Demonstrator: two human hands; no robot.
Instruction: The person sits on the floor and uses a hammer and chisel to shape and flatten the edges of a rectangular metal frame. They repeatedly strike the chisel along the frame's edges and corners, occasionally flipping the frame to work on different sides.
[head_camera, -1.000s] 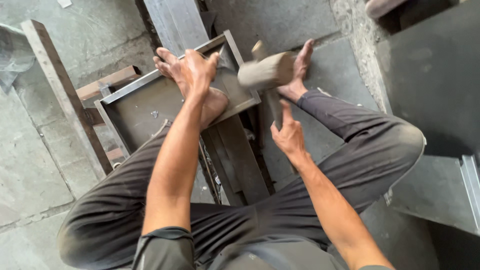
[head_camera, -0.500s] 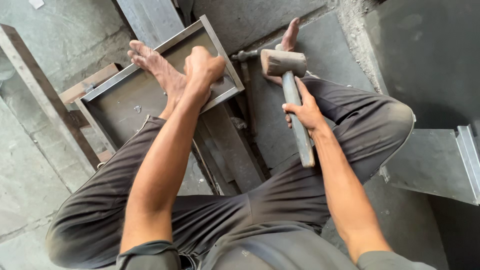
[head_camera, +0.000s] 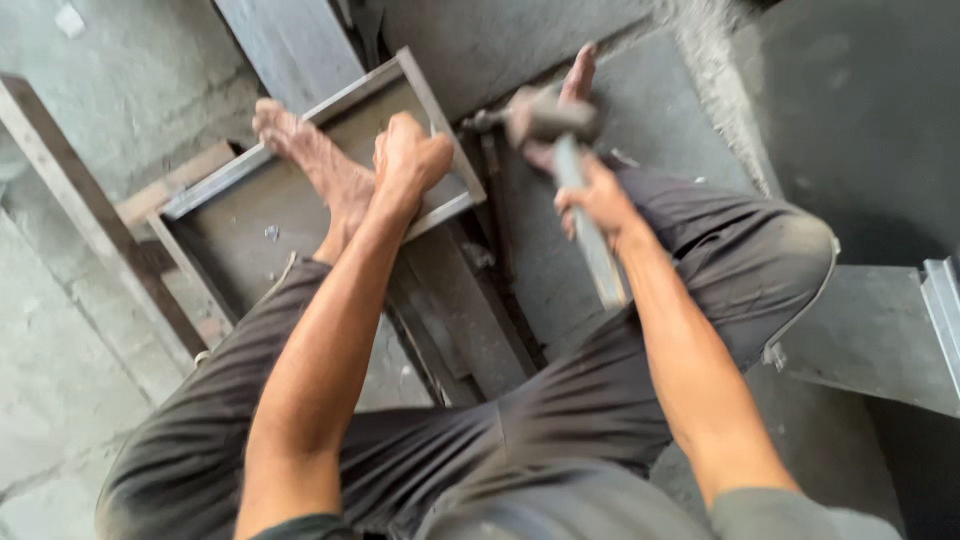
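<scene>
I sit on the floor with a shallow grey metal tray (head_camera: 240, 215) between my legs. My left foot (head_camera: 315, 165) rests inside the tray. My left hand (head_camera: 410, 155) is closed in a fist on the tray's right rim. My right hand (head_camera: 595, 200) grips the handle of a mallet (head_camera: 550, 120). The mallet's head is low, just right of the tray's corner and blurred by motion. My right foot (head_camera: 575, 85) lies on the floor behind the mallet head.
A grey metal beam (head_camera: 285, 45) runs off the top behind the tray. A long bar (head_camera: 90, 215) lies along the left. Dark flat bars (head_camera: 470, 320) lie under my knees. A sheet metal piece (head_camera: 880, 330) sits at the right on the concrete floor.
The mallet swung from raised near the tray's top down to beside the tray's right corner. My left hand went from spread fingers to a fist on the rim.
</scene>
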